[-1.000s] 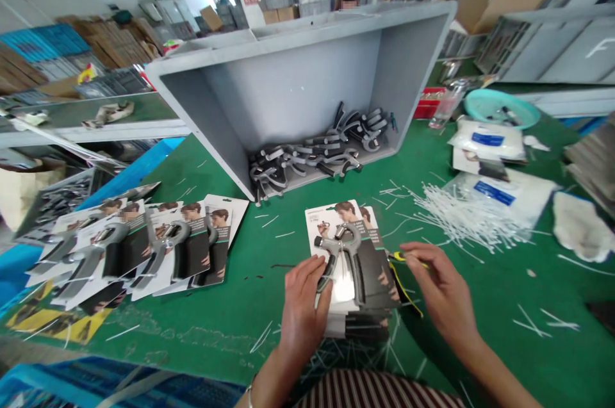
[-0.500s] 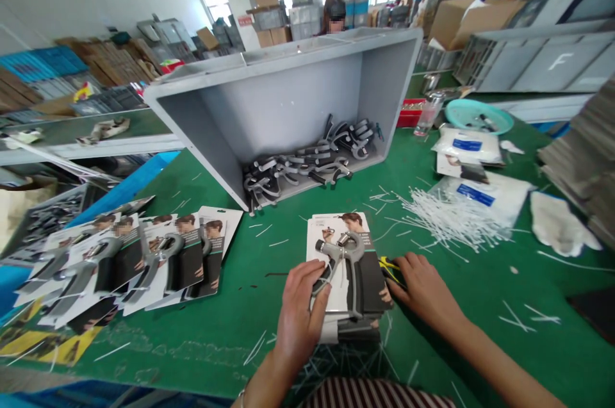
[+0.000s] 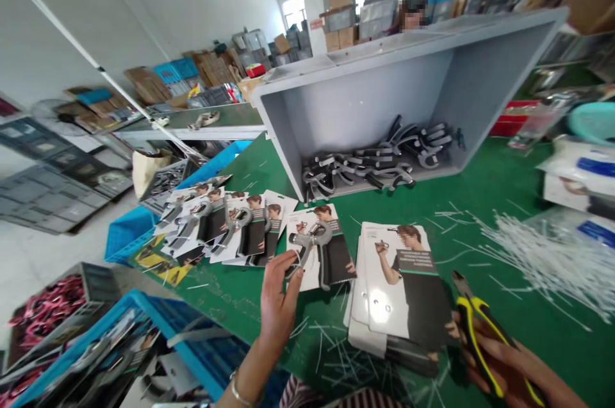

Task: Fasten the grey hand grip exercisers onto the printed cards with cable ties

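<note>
My left hand (image 3: 281, 299) pinches the lower left of a printed card (image 3: 307, 248) that carries a grey and black hand grip (image 3: 319, 251). Card and grip are left of a stack of printed cards (image 3: 401, 286), whose top card bears no grip. In my right hand (image 3: 509, 357) are yellow and black cutting pliers (image 3: 480, 337), their jaws pointing up and away beside the stack. More carded grips (image 3: 240, 225) overlap in a row at the left of the green table (image 3: 230, 305).
A grey bin (image 3: 375, 94) lies on its side, holding loose grips (image 3: 355, 164). White ties (image 3: 542, 261) are heaped at the right, near plastic bags (image 3: 581, 168). Blue crates (image 3: 177, 325) stand at lower left. A person (image 3: 413, 8) is behind the bin.
My left hand has carried the carded grip left off the stack. My right hand has lifted the pliers, which lay partly hidden beside the stack. The view has turned left.
</note>
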The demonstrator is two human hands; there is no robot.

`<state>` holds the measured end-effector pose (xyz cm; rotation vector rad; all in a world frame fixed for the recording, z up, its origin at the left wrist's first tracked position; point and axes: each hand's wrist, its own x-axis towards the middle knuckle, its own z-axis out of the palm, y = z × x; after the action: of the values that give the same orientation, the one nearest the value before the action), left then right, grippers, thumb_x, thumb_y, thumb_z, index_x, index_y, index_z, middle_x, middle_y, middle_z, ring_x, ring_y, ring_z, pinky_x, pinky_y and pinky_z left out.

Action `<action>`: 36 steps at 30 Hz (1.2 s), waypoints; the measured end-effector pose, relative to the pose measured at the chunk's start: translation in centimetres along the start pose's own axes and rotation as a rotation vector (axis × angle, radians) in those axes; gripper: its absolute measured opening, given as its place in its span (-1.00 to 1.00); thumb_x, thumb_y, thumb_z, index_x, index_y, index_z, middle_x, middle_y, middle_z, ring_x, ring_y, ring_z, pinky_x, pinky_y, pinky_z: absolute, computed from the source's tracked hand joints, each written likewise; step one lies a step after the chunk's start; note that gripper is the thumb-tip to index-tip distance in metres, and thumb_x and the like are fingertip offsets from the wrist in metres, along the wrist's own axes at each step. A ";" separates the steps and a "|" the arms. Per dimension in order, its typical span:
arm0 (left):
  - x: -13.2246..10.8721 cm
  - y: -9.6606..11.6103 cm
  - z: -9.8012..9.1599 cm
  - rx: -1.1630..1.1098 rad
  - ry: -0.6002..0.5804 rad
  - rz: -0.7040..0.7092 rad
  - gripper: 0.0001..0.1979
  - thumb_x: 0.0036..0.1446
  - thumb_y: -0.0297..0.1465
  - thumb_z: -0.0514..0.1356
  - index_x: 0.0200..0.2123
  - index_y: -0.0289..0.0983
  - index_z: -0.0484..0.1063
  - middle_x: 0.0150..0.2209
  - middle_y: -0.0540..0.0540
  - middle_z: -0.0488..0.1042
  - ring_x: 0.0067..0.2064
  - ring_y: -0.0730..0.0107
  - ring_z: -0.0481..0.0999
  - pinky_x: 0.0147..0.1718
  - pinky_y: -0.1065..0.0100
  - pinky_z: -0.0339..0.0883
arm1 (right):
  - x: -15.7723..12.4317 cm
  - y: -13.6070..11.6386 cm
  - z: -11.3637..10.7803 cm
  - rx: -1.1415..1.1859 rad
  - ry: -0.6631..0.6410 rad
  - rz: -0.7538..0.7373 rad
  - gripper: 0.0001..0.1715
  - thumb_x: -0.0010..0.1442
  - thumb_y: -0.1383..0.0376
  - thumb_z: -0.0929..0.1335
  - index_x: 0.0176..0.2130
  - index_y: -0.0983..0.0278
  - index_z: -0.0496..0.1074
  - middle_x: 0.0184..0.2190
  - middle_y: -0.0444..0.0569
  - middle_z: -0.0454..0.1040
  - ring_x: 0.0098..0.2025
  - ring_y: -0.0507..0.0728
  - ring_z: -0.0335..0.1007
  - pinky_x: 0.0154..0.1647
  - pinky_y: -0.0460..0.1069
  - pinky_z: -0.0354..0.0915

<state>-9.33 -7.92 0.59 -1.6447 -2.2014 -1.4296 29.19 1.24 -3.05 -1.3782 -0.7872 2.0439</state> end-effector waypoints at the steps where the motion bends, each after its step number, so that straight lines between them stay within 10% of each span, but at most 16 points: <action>1: 0.1 -0.3 -0.9 0.035 0.016 0.032 -0.77 0.25 -0.45 0.18 -0.02 -0.23 0.42 0.01 -0.18 0.45 0.09 0.18 0.41 0.11 0.03 0.29 | 0.0 -0.2 0.1 0.043 -0.004 0.027 -0.45 0.02 0.10 0.47 0.02 0.18 0.49 -0.10 0.07 0.59 -0.08 0.36 0.54 -0.08 0.18 0.48; 5: 0.2 0.6 -3.5 0.053 -0.013 0.166 -0.68 0.21 -0.53 0.19 0.04 -0.24 0.39 0.07 -0.21 0.43 0.15 0.12 0.38 0.14 -0.03 0.28 | -0.8 -2.5 1.6 0.022 -0.193 0.026 -0.56 0.08 0.15 0.43 -0.02 0.10 0.44 -0.20 0.00 0.56 -0.19 0.25 0.53 -0.21 0.10 0.49; 9: 0.3 3.5 -2.6 -0.013 -0.085 0.284 -0.57 0.20 -0.55 0.18 0.13 -0.22 0.33 0.09 -0.22 0.43 0.20 0.07 0.35 0.17 -0.08 0.25 | -2.1 -5.5 6.3 -0.513 -0.386 -0.133 -0.53 0.30 0.05 0.25 0.11 0.18 0.34 -0.28 0.06 0.52 -0.37 0.20 0.48 -0.37 0.09 0.45; 14: 0.0 4.7 1.3 -0.116 -0.275 0.311 -0.57 0.23 -0.53 0.15 0.17 -0.21 0.29 0.13 -0.23 0.39 0.23 0.08 0.30 0.19 -0.06 0.27 | -1.7 -8.1 10.1 -1.604 -0.132 -0.855 -0.43 0.24 0.31 0.28 0.23 0.16 0.28 0.01 0.13 0.45 0.00 0.33 0.36 0.02 0.24 0.32; 19: -0.9 3.3 4.1 -0.169 -0.400 0.259 -0.63 0.27 -0.50 0.11 0.13 -0.23 0.31 0.10 -0.24 0.40 0.20 0.11 0.32 0.18 -0.06 0.28 | -0.8 -9.3 10.1 -2.122 0.032 -1.057 -0.31 0.18 0.49 0.22 0.27 0.18 0.24 -0.12 0.16 0.50 -0.15 0.36 0.36 -0.19 0.23 0.30; 36: -1.2 1.9 4.9 -0.262 -0.430 0.217 -0.70 0.26 -0.48 0.13 0.07 -0.24 0.34 0.07 -0.25 0.43 0.17 0.12 0.35 0.17 -0.05 0.25 | 0.8 -11.1 15.3 -2.295 -0.059 -1.262 -0.25 0.21 0.56 0.12 0.34 0.24 0.13 0.01 0.17 0.47 0.05 0.38 0.31 0.04 0.36 0.21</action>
<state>-5.05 -5.46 -1.69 -2.3943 -1.9901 -1.4644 15.85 6.86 9.14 -0.6694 -3.0558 -0.5318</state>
